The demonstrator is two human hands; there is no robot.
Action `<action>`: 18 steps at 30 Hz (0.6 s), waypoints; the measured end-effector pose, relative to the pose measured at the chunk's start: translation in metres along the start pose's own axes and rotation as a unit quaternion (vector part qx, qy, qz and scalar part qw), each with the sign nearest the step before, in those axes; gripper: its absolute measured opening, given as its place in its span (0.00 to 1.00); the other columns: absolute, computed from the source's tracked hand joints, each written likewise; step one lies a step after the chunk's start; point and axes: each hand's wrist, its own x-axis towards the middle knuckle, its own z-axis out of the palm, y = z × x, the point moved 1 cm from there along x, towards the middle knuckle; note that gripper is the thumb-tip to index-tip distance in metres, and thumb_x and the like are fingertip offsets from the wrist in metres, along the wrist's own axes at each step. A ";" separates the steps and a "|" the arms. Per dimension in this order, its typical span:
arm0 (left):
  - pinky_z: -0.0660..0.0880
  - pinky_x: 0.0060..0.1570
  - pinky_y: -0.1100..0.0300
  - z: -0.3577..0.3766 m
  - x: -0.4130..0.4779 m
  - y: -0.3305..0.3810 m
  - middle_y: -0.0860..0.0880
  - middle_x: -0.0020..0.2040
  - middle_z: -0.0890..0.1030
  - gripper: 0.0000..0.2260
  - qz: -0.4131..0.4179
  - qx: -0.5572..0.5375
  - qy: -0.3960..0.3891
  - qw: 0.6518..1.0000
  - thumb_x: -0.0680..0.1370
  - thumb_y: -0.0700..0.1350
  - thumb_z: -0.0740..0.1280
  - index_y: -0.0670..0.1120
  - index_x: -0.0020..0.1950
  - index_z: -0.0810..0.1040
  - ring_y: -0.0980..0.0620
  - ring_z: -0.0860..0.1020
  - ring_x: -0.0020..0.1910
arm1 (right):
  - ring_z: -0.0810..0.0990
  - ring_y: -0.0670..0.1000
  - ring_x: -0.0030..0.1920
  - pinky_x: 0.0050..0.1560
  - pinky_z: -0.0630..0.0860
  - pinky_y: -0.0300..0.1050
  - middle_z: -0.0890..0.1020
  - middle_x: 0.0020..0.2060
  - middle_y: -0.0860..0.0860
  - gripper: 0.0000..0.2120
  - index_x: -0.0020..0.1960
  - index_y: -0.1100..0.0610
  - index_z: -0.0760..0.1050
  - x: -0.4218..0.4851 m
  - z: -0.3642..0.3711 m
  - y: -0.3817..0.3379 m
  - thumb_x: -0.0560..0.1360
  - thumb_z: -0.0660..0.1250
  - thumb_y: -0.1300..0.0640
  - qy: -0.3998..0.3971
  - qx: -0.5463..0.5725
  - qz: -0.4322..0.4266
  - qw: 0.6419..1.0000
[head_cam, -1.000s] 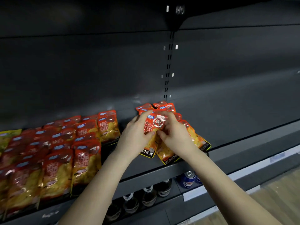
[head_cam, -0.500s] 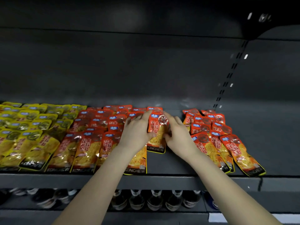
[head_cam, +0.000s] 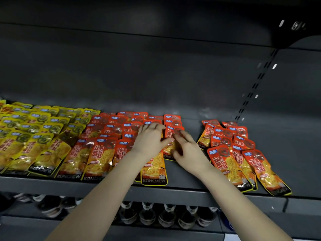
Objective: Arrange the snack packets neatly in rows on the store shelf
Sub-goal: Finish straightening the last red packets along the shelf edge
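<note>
I'm pressing my left hand (head_cam: 150, 138) and right hand (head_cam: 188, 151), fingers straight, gripping nothing, onto a red snack packet (head_cam: 168, 136). It's lying on the shelf (head_cam: 185, 173), ending the red rows (head_cam: 111, 136), apart from a looser pile (head_cam: 232, 145).

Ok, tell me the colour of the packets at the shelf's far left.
The yellow packets are bright yellow with a dark band along the bottom; the head view shows them.

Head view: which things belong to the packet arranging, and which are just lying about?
Job: red-orange foil snack packet under left hand and right hand; red-orange packet rows; loose red-orange packet heap; dark grey metal shelf.
Bystanders: yellow foil packets, already rowed; dark bottles underneath.
</note>
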 end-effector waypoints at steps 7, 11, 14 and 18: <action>0.61 0.68 0.57 -0.006 -0.004 -0.002 0.50 0.70 0.66 0.24 0.078 -0.096 -0.022 0.992 0.78 0.56 0.60 0.49 0.71 0.63 0.51 0.62 0.70 | 0.59 0.54 0.73 0.72 0.58 0.54 0.55 0.76 0.52 0.26 0.71 0.56 0.62 -0.002 0.002 -0.001 0.75 0.64 0.55 -0.016 0.016 -0.001 1.000; 0.60 0.67 0.57 -0.007 -0.009 -0.005 0.50 0.66 0.71 0.18 0.110 -0.101 0.043 0.988 0.80 0.52 0.59 0.48 0.68 0.68 0.51 0.66 0.67 | 0.54 0.53 0.75 0.74 0.50 0.57 0.54 0.76 0.52 0.26 0.71 0.53 0.63 0.000 0.007 0.004 0.74 0.64 0.55 -0.017 0.016 -0.005 1.000; 0.62 0.68 0.51 -0.010 -0.011 -0.007 0.48 0.60 0.77 0.16 0.119 -0.112 0.108 0.981 0.80 0.51 0.56 0.46 0.63 0.73 0.49 0.72 0.62 | 0.53 0.53 0.76 0.73 0.47 0.58 0.58 0.74 0.52 0.22 0.67 0.53 0.68 0.000 0.009 0.007 0.73 0.65 0.56 0.016 0.015 -0.029 0.999; 0.70 0.59 0.51 -0.021 -0.011 -0.021 0.48 0.51 0.81 0.16 0.056 -0.188 0.233 0.952 0.79 0.48 0.52 0.43 0.57 0.75 0.49 0.77 0.52 | 0.59 0.51 0.74 0.72 0.44 0.57 0.68 0.69 0.52 0.15 0.60 0.55 0.76 -0.003 0.006 0.005 0.74 0.64 0.53 0.105 0.046 -0.083 0.990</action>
